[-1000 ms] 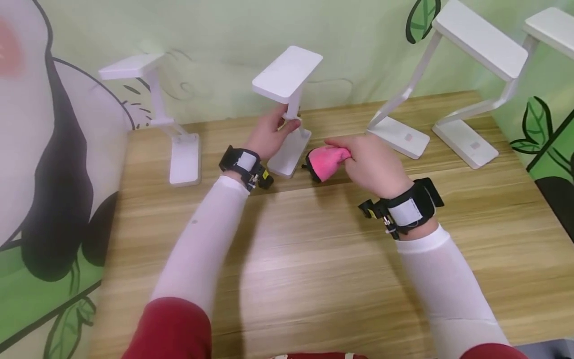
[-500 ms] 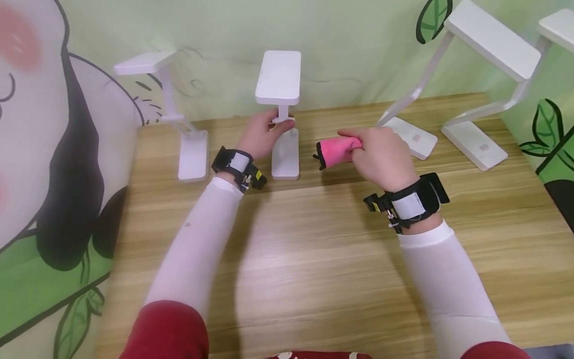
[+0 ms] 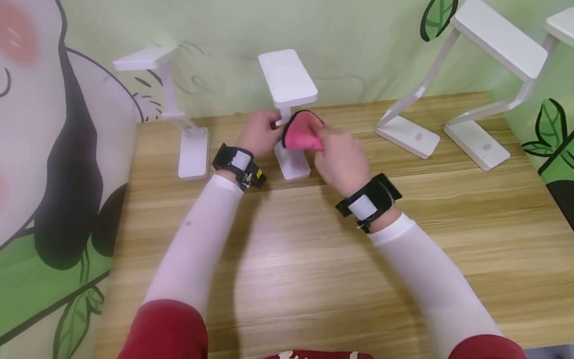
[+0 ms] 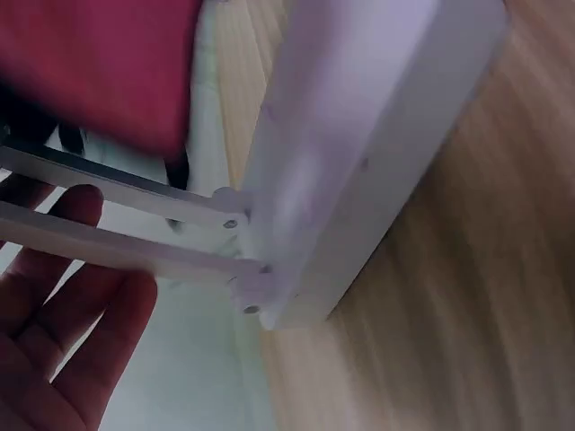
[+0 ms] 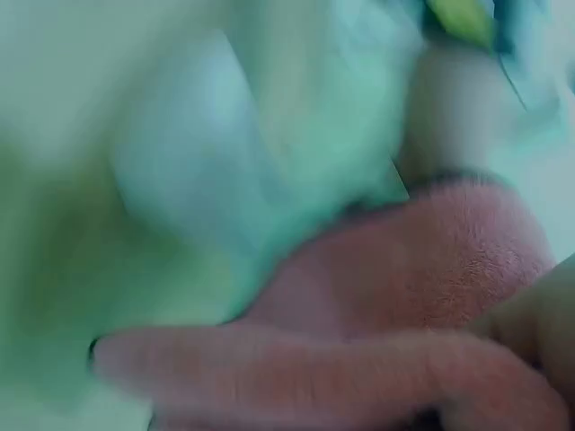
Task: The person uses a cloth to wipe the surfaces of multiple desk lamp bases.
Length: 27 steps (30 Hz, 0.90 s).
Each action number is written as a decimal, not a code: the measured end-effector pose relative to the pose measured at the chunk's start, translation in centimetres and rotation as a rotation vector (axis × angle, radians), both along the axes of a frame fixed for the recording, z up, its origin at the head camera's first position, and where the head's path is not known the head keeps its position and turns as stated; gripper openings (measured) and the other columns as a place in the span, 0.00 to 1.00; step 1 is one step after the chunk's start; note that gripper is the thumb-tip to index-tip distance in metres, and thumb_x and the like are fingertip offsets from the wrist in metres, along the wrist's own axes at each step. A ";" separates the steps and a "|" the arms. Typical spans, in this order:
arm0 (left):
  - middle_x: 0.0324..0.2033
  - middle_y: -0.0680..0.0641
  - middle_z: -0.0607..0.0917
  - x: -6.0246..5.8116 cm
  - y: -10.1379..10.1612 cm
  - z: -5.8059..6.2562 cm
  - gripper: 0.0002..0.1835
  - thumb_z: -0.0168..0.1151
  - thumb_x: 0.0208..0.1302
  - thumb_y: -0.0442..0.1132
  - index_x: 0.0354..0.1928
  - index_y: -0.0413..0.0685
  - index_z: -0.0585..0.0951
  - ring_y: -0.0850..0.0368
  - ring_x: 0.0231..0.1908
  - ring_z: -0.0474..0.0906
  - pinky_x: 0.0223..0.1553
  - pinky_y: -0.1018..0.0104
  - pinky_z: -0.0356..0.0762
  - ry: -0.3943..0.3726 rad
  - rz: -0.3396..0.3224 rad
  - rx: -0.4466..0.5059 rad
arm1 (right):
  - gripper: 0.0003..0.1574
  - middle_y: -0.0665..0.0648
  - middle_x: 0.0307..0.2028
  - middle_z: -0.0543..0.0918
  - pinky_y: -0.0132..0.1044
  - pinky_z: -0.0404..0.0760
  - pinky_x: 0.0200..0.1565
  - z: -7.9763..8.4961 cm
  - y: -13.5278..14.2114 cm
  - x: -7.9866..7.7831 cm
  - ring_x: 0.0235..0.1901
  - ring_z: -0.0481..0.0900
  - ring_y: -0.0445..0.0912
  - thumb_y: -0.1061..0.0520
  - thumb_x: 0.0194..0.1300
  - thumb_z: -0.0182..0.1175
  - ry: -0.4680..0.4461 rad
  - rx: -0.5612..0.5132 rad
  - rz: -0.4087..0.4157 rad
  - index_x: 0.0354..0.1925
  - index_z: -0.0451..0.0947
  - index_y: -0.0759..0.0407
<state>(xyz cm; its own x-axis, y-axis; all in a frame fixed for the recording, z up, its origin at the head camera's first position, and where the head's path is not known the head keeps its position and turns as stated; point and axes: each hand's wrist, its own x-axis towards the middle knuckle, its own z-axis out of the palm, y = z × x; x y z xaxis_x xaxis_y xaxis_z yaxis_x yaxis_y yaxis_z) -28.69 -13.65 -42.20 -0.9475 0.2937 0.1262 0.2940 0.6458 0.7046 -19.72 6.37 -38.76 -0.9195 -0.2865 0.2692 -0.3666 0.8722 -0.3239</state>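
A white desk lamp (image 3: 289, 77) stands near the wall, its flat head above its base. My left hand (image 3: 259, 133) holds it by the arm from the left; in the left wrist view the fingers (image 4: 117, 332) are around the twin bars above the lamp base (image 4: 359, 135). My right hand (image 3: 344, 160) pinches a pink cloth (image 3: 302, 130) with a dark edge, which hangs in front of the lamp arm and hides part of it. Whether the cloth touches the lamp I cannot tell. The right wrist view is blurred, with the pink cloth (image 5: 404, 251) beside the fingers.
Another white lamp (image 3: 194, 154) stands to the left on the wooden table (image 3: 305, 259). Two taller white lamps stand at the right, one with its base (image 3: 409, 135) nearer, the other with its base (image 3: 477, 144) farther right. A painted wall (image 3: 215, 30) rises behind.
The held lamp has turned, so its base now points slightly right instead of left. My right hand has brought the cloth leftward to the lamp arm. My left hand keeps its hold.
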 end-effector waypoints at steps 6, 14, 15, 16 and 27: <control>0.22 0.49 0.74 -0.1 0.0 0.4 0.26 0.59 0.68 0.61 0.27 0.45 0.82 0.56 0.28 0.69 0.28 0.65 0.66 0.033 -0.055 -0.042 | 0.30 0.68 0.59 0.75 0.49 0.83 0.47 -5.9 -3.4 2.2 0.54 0.75 0.60 0.65 0.64 0.55 -0.023 0.313 0.285 0.65 0.71 0.63; 0.17 0.48 0.69 0.3 -0.6 1.1 0.24 0.59 0.69 0.60 0.31 0.45 0.83 0.55 0.21 0.65 0.21 0.65 0.61 -0.041 -0.086 -0.050 | 0.35 0.63 0.67 0.70 0.53 0.79 0.54 -5.6 -2.2 2.5 0.66 0.63 0.61 0.72 0.64 0.53 -0.120 0.314 0.453 0.68 0.71 0.55; 0.16 0.49 0.68 0.3 -0.7 1.2 0.24 0.59 0.69 0.60 0.31 0.45 0.82 0.56 0.20 0.65 0.21 0.65 0.60 -0.040 -0.094 -0.057 | 0.35 0.63 0.67 0.69 0.52 0.78 0.55 -5.5 -2.2 2.4 0.66 0.62 0.61 0.72 0.65 0.52 -0.142 0.311 0.477 0.68 0.71 0.54; 0.16 0.49 0.67 0.3 -0.8 1.2 0.23 0.59 0.69 0.60 0.32 0.45 0.82 0.56 0.20 0.64 0.21 0.66 0.60 -0.036 -0.101 -0.069 | 0.35 0.62 0.68 0.69 0.53 0.77 0.56 -5.5 -2.2 2.2 0.67 0.62 0.61 0.72 0.65 0.51 -0.155 0.310 0.498 0.68 0.71 0.53; 0.23 0.47 0.80 0.1 -0.9 1.6 0.17 0.60 0.69 0.56 0.38 0.51 0.84 0.57 0.27 0.71 0.30 0.65 0.67 -0.017 -0.156 -0.067 | 0.31 0.58 0.71 0.65 0.48 0.69 0.64 -7.0 -5.0 -3.7 0.68 0.60 0.55 0.69 0.72 0.50 -0.068 0.218 0.491 0.69 0.69 0.51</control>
<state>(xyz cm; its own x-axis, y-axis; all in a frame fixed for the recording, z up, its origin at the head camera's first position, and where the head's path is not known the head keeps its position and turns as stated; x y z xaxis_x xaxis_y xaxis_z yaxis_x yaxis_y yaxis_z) -28.63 -14.51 -40.64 -0.8916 0.4446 0.0859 0.3830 0.6391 0.6670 -23.44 1.37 -45.75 -0.6767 -0.7295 0.1001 -0.7325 0.6532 -0.1917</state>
